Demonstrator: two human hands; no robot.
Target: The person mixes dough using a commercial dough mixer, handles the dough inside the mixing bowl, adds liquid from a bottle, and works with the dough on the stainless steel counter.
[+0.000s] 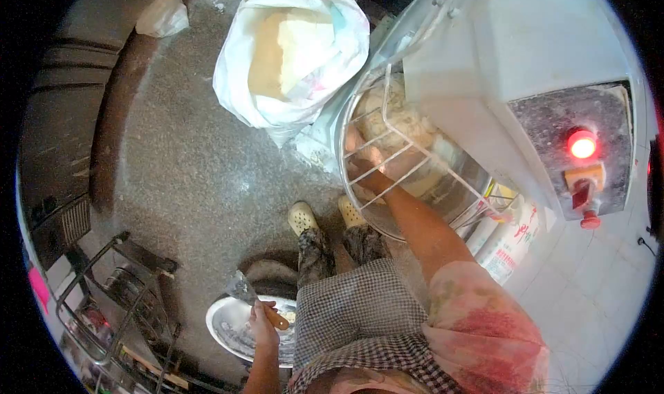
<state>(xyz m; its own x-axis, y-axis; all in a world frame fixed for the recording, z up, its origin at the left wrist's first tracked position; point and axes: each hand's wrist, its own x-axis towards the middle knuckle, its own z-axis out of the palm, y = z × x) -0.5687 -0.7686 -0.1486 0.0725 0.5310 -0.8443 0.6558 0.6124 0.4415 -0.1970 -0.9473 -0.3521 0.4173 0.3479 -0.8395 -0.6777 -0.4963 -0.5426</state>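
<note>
Here the left hand (263,321), at the lower left of the frame, grips a scraper (242,289) by its wooden handle, blade tilted toward the upper left, above a white basin (225,316). The right hand (364,173), just above the middle, reaches in under the wire guard (408,139) of a round metal bowl (342,152), close to the pale dough (394,117); bars partly cover its fingers, so I cannot tell whether they grasp any. Powder (303,47) fills an open white bag (232,83) at the top centre, and a red light (582,145) glows at the right
</note>
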